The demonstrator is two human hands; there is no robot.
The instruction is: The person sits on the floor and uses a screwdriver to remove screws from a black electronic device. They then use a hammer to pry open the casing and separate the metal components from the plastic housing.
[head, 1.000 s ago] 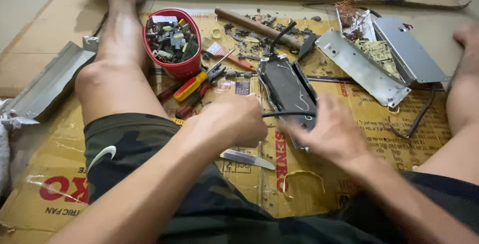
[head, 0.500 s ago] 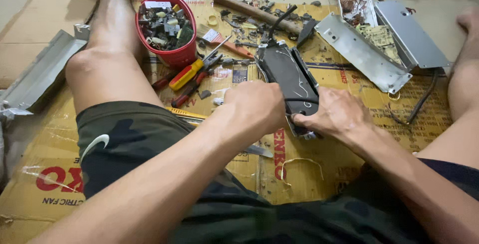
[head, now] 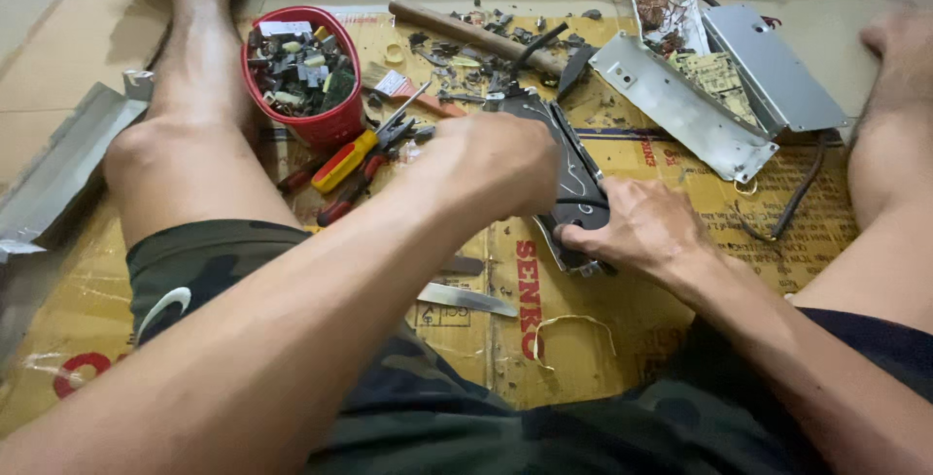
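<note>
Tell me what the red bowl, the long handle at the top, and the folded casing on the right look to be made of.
Red bowl: probably plastic, with a smooth, evenly coloured, slightly glossy wall.
Long handle: looks like wood, brown and matt, rounded like a hammer shaft.
Folded casing: sheet metal, apparently bare steel or aluminium, with a grey dull sheen, sharp bends and punched holes.

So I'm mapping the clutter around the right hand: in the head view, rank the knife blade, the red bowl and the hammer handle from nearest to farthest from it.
From the right hand:
1. Knife blade, lying on the cardboard just to its lower left.
2. Hammer handle, up at the far side.
3. Red bowl of scrap parts, far left by the knee.
</note>
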